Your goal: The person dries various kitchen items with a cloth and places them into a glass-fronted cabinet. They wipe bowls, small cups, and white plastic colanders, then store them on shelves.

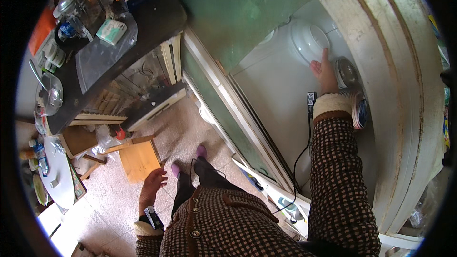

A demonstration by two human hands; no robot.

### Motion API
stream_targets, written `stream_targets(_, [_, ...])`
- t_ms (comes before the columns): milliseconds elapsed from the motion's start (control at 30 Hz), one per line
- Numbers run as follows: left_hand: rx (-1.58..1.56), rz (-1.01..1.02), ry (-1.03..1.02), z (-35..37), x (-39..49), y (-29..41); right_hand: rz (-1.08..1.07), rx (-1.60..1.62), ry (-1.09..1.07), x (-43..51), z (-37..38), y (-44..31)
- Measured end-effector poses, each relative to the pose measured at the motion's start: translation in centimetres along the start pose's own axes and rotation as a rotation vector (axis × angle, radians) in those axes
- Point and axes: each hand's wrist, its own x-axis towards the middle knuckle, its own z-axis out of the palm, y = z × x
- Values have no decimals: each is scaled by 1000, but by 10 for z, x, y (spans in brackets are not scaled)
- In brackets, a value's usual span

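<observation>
My right hand reaches into a tiled cabinet compartment, its fingers spread at the rim of a white bowl or plate stack; whether it grips the rim, I cannot tell. Beside that hand lie a metal-looking round dish and several stacked bowls. A green glass sliding panel partly covers the compartment. My left hand hangs low over the floor with its fingers slightly curled, holding nothing. It appears near a wooden stool. Both wrists have small devices strapped on, the right one with a black cable.
A dark counter at the upper left bears a glass kettle, a tissue pack and a glass bowl with a spoon. Below it stands a round white table with bottles. The cabinet's metal frame runs beside my right arm.
</observation>
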Motion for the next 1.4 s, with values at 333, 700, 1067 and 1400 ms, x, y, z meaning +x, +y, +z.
stream_targets(333, [68,-5,-91,-16,-1,-23,-86,-89,-115,-3,-10,7])
stream_targets(700, [345,-187,-384,-42,27,-76,-193,198,-213,-206,-1,48])
stream_targets(1067, [650,-452,-489,-82,29,-138,-874,-717,385,-308,-48,144])
stream_targets(1400, [803,-457,-483,-99,50,-159,-684,-578,122,-308,-56,162])
